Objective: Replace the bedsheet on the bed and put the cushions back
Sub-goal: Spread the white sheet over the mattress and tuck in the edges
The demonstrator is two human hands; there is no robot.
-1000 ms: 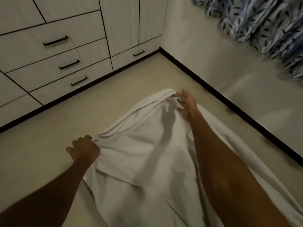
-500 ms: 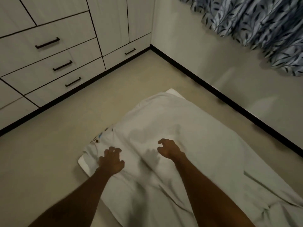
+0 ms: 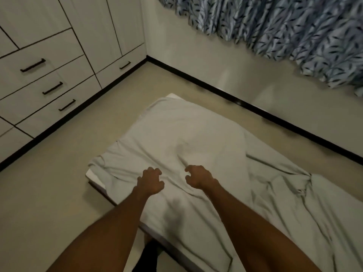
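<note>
Left hand (image 3: 151, 182) and right hand (image 3: 200, 178) side by side on wrinkled sheet (image 3: 186, 134), fingers curled, grip unclear.

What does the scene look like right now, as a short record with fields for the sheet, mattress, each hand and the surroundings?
sheet: white bedsheet spread over the mattress, creased, bunched toward the right
mattress: low mattress, white edge showing at the left
left hand: left hand over the sheet, fingers curled; grip unclear
right hand: right hand beside it, fingers curled; grip unclear
surroundings: drawers at left, patterned curtain upper right
cushions: none in view
</note>
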